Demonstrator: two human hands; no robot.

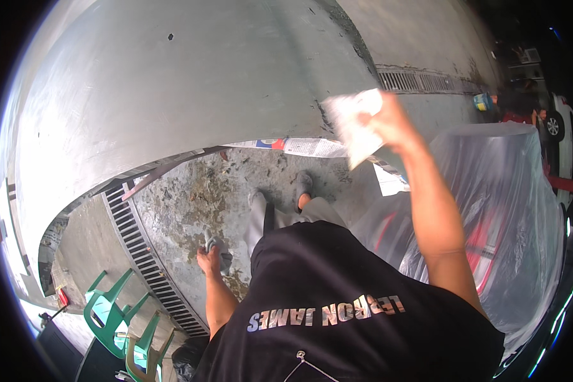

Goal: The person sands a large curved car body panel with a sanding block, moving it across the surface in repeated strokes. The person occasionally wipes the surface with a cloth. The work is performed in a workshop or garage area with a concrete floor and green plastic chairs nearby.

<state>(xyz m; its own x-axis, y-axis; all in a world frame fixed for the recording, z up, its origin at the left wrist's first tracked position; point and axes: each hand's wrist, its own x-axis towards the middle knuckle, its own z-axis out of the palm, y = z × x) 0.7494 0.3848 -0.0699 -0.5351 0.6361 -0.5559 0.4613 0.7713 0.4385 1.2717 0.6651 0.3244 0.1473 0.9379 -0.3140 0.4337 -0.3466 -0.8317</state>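
Note:
A large, smooth grey panel (191,83), curved like a car body part, fills the upper left of the view. Over its right end, my right hand (388,124) is raised and closed on a white cloth (356,127). Motion smears the cloth, and I cannot tell whether it touches the panel. My left hand (205,261) hangs low beside my body, away from the panel. Its fingers are closed round a small grey, rag-like piece (214,244), partly hidden by the hand. Printed newspaper (315,148) lines the panel's near edge.
Clear plastic sheeting (503,172) drapes a large object at my right. Green plastic chairs (111,312) stand at lower left, beside a floor drain grate (149,261). The concrete floor (191,197) looks wet and stained. Another person (522,105) and a white car (563,121) appear far right.

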